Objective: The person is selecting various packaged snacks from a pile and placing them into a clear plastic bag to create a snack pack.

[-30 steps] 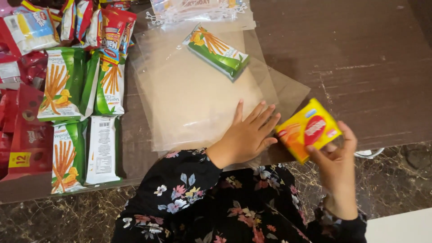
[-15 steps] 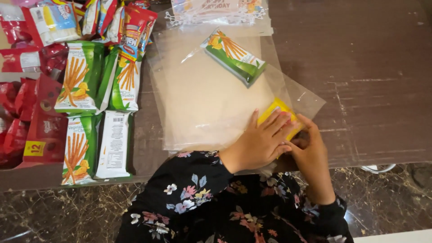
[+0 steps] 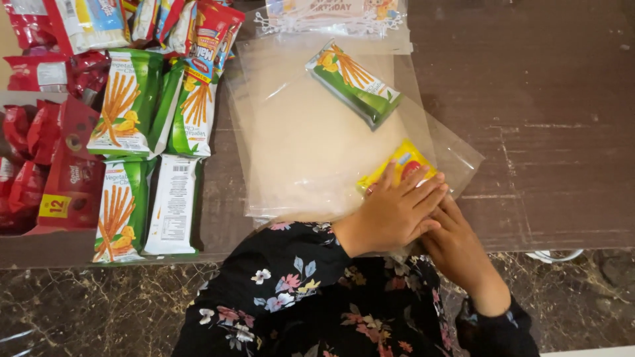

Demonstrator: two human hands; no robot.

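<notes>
Where the floral black sleeves enter from the near edge, the person's left hand lies flat, fingers straight and together, pressing on the near end of a yellow snack packet with a red oval mark. The right hand sits just beneath and beside it, largely hidden by the left; whether its fingers pinch anything cannot be told. The packet appears to lie under or inside the top sheet of a stack of clear plastic bags, at the stack's near right corner, on the dark wooden table. Farther along the same stack rests a green box of stick biscuits, tilted diagonally, well apart from the yellow packet. Beyond it, at the far edge, lies a clear bag with a white lace-pattern border. To the left of the stack: four green stick-biscuit boxes in two rows, one turned white side up. Farther left: a red carton and red wrapped snacks; at the far left corner, a heap of mixed red and white packets.
</notes>
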